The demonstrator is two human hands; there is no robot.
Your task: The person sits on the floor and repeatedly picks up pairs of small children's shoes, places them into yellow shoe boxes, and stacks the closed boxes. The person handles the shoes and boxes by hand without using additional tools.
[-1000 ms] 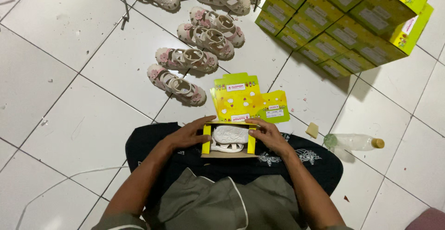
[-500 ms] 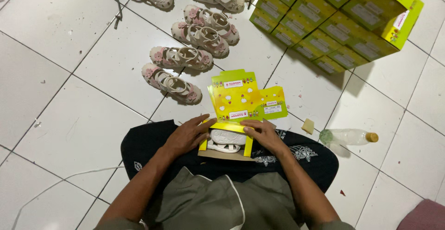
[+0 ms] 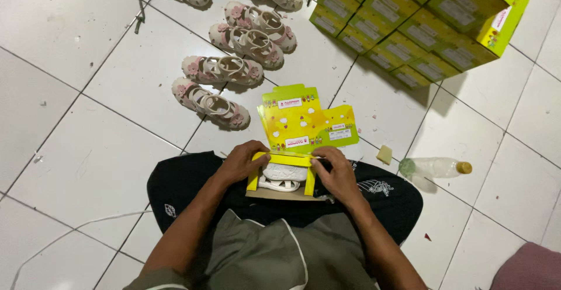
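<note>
seated on white tiled floor [image 3: 87,167], black cloth [image 3: 187,179] across the lap. small open yellow cardboard shoe box [image 3: 281,176] rests on the lap, pale sandals [image 3: 284,173] inside. left hand [image 3: 242,162] grips the box's left wall, fingers curled over the rim. right hand [image 3: 334,170] holds the right wall, fingers bent onto the top edge. yellow printed box lid [image 3: 304,117] lies flat on the floor just beyond. pink-flowered beige sandals [image 3: 213,85] in pairs further out; stacked yellow-green shoe boxes [image 3: 421,21] upper right; clear plastic bottle [image 3: 435,167] on its side, right.
</note>
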